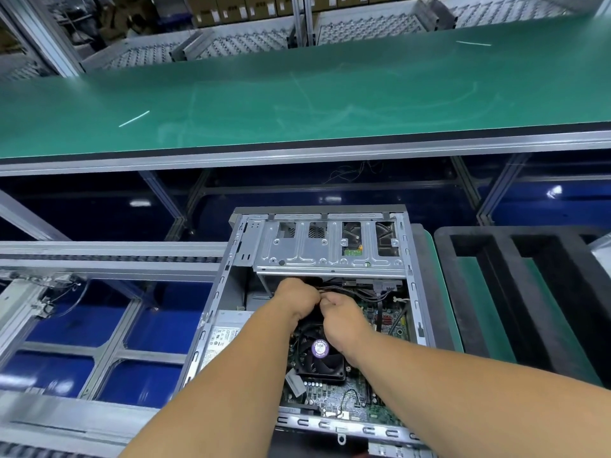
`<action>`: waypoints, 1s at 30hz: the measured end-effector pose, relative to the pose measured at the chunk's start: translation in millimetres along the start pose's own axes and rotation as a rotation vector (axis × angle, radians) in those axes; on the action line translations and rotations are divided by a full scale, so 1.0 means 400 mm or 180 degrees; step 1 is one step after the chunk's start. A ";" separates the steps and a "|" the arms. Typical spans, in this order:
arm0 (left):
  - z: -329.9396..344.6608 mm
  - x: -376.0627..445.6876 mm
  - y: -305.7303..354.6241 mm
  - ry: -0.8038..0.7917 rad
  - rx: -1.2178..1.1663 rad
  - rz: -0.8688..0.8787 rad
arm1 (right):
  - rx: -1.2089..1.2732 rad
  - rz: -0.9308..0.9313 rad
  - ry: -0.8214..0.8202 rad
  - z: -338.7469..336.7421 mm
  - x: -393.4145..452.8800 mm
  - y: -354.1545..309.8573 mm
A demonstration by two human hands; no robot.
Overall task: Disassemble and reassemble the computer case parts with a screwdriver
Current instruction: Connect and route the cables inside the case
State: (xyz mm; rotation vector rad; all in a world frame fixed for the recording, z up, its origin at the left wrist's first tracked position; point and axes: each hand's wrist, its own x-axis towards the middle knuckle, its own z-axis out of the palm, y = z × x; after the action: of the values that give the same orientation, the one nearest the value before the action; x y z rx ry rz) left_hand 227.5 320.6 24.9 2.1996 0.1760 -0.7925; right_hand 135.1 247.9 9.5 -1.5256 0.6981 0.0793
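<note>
Open grey sheet-metal computer case lies on its side, side panel off, interior facing up, low and centre in the head view. It sits just beside a strip of green-matted counter on its right.

Inside the case: silver perforated drive cage spans the far end. Black square cooling fan with a round purple label sits mid-case on the green motherboard. Grey power supply box with a white label runs along the left wall.

Both bare forearms reach in from the near edge. Left hand and right hand meet just below the drive cage, above the fan, knuckles up, almost touching. Fingers of both hands are curled inward. They appear to pinch thin dark cables running between them, but the fingertips are hidden under the hands; the exact hold cannot be told. More thin cables trail right toward the board edge.

No screwdriver shows in the view.

Right of the case: black foam tray with long rectangular slots on the green mat. Beyond the case: wide green conveyor belt with aluminium edge rails. Left: aluminium roller-track frame over a blue floor. Far back: cardboard boxes on shelving.
</note>
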 end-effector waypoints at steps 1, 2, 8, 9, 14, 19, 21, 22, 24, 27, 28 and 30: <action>-0.001 -0.003 0.000 -0.0002 -0.0179 -0.0042 | -0.0049 -0.0007 -0.0002 0.000 0.001 0.001; -0.001 -0.007 -0.001 0.0012 -0.0358 -0.0071 | -0.0114 -0.0013 -0.0007 -0.001 0.001 0.002; 0.016 -0.021 -0.018 0.0185 -0.1064 0.0047 | -0.0458 -0.0118 -0.0026 -0.001 0.004 0.010; 0.019 -0.021 -0.019 0.0228 -0.1079 0.0078 | -0.0590 -0.0175 0.0016 0.000 0.004 0.013; 0.026 -0.022 -0.016 0.0451 -0.1145 0.0077 | -0.1210 -0.0412 0.0440 -0.003 -0.011 0.016; 0.036 -0.024 -0.023 0.0694 -0.0622 0.0171 | -0.1413 -0.0690 0.0577 -0.022 -0.047 -0.011; 0.033 -0.023 -0.025 0.0764 -0.0127 0.0267 | -0.1758 -0.1013 0.0538 -0.027 -0.068 -0.022; 0.031 -0.021 -0.027 0.0749 0.0040 0.0331 | -0.1937 -0.1170 0.0520 -0.029 -0.073 -0.027; 0.028 -0.020 -0.029 0.0710 0.0192 0.0459 | -0.2295 -0.1396 0.0462 -0.035 -0.069 -0.039; 0.021 -0.029 -0.033 0.0686 0.0240 0.0583 | -0.2728 -0.1549 0.0364 -0.039 -0.052 -0.064; 0.020 -0.031 -0.034 0.0663 0.0273 0.0617 | -0.2779 -0.1608 0.0335 -0.039 -0.047 -0.070; 0.020 -0.037 -0.036 0.0564 0.0383 0.0642 | -0.2836 -0.1716 0.0251 -0.035 -0.040 -0.078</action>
State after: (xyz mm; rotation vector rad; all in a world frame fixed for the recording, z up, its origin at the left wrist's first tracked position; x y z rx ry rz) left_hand 206.5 326.6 20.4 2.3569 -0.0076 -0.5086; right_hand 131.5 238.4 46.1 -2.5396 0.2785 -0.0940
